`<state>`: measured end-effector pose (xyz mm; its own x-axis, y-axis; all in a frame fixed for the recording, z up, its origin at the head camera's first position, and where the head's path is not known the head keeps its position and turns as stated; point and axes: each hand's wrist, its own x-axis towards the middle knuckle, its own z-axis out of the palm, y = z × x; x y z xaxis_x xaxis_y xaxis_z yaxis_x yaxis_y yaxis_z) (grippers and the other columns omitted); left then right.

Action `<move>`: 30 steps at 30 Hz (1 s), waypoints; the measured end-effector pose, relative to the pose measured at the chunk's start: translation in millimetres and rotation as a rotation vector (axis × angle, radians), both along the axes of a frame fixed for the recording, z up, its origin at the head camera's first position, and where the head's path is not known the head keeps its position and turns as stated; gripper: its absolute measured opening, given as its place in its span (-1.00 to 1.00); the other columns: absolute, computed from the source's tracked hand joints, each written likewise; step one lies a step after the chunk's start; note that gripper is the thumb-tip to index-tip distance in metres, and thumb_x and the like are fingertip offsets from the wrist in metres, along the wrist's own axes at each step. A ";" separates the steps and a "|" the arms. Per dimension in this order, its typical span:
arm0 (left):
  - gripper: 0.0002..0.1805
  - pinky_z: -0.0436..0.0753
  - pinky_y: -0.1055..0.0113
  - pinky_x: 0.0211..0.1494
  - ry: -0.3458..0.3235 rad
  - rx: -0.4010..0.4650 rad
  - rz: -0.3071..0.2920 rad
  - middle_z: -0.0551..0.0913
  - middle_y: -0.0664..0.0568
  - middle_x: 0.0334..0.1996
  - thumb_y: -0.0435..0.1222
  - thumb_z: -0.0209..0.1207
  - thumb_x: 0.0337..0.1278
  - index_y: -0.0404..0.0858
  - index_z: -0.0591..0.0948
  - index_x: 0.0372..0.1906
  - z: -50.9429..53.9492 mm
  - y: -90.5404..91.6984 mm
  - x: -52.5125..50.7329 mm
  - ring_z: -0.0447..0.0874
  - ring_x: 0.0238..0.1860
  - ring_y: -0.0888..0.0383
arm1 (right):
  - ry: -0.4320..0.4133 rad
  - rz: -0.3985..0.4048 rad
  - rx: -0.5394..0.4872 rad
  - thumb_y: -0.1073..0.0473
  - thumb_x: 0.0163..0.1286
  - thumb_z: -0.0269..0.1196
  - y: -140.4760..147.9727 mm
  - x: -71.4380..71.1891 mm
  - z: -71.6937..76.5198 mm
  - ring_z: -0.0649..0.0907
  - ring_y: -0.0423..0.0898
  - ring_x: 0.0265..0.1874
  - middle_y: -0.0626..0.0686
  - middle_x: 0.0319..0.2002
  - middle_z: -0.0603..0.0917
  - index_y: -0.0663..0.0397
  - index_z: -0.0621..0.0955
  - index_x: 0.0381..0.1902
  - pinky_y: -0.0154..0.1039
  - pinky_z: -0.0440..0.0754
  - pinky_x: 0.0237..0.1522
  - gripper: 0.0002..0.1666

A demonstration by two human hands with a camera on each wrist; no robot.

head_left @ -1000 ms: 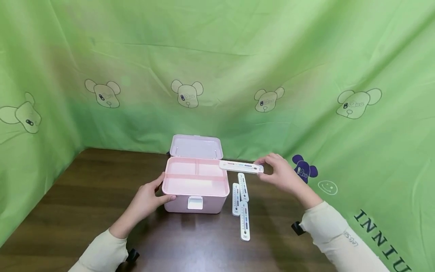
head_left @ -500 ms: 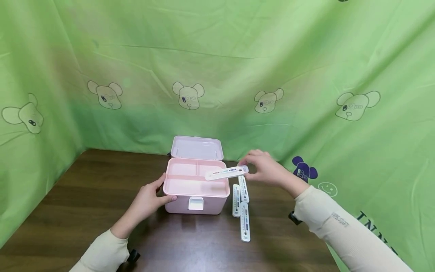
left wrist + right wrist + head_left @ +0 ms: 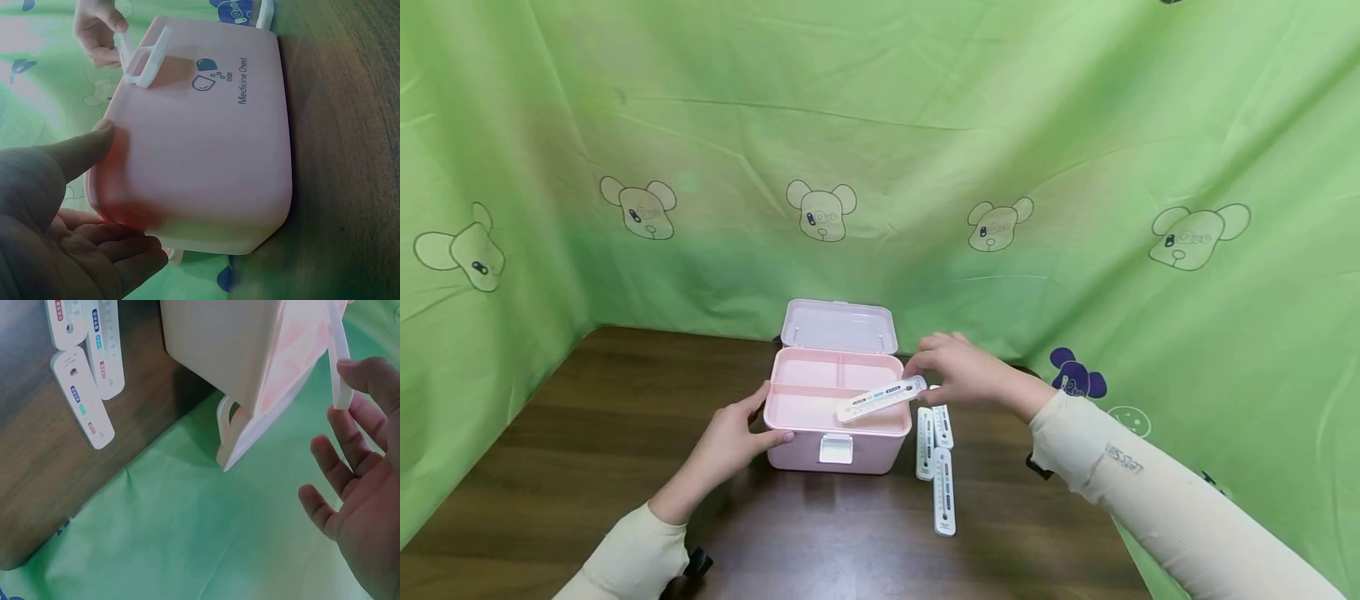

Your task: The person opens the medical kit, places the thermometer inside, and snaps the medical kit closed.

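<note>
Pink box (image 3: 206,144) frt: "Medicine Chest"; R sleeve (image 3: 1157,492) txt illeg.

Grn curtain (image 3: 880,142) w/ 5 outlined bear heads (image 3: 822,218) hangs behind brn table (image 3: 587,442).

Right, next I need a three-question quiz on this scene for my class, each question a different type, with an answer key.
1. True or false: the pale plastic lid of the pink plastic box is open.

2. Multiple choice: how many flat white round-ended plastic strips lie on the brown wood-grain table?
A) one
B) three
C) five

3. Short answer: which hand holds one more strip?

Key:
1. True.
2. B.
3. The right hand; the left hand holds the box by its near left corner.
</note>
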<state>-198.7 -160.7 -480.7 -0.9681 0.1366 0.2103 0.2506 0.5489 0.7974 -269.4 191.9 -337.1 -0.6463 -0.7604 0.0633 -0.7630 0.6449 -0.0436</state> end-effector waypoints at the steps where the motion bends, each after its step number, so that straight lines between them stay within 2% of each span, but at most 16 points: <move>1: 0.06 0.59 -0.05 0.31 0.003 0.003 -0.001 0.36 -0.28 0.46 0.01 0.51 0.04 -0.39 0.28 0.53 0.0 -0.4 -0.5 0.55 0.32 -0.23 | -0.003 0.012 0.011 0.06 0.13 0.51 -1.7 -1.0 0.2 0.52 -0.18 -0.11 -0.20 -0.22 0.61 -0.18 0.77 -0.07 -0.13 0.36 -0.01 -0.65; 8: 0.06 0.59 -0.04 0.31 0.001 0.022 -0.005 0.36 -0.27 0.46 -0.01 0.53 0.02 -0.39 0.28 0.53 -1.2 -2.0 -5.0 0.56 0.31 -0.22 | -0.010 0.059 0.057 0.04 0.11 0.53 -11.2 -6.4 -1.0 0.52 -0.16 -0.09 -0.21 -0.21 0.60 -0.16 0.76 -0.07 -0.06 0.35 0.05 -0.62; 17: 0.06 0.60 -0.05 0.30 0.005 0.011 -0.011 0.37 -0.28 0.45 -0.01 0.52 0.03 -0.40 0.28 0.53 -1.7 -4.5 -8.9 0.57 0.30 -0.23 | -0.102 0.150 0.081 0.06 0.17 0.50 -19.1 -17.3 -6.8 0.55 -0.15 -0.01 -0.20 -0.15 0.69 -0.11 0.75 -0.06 -0.06 0.44 0.13 -0.65; 30: 0.04 0.57 -0.05 0.33 0.000 0.016 -0.014 0.35 -0.28 0.46 -0.04 0.51 0.06 -0.42 0.27 0.52 0.5 -4.1 -8.7 0.53 0.34 -0.22 | -0.179 0.176 0.142 0.04 0.15 0.51 -29.8 -15.1 -14.7 0.50 -0.21 -0.08 -0.25 -0.25 0.64 -0.12 0.75 -0.01 -0.17 0.37 0.03 -0.59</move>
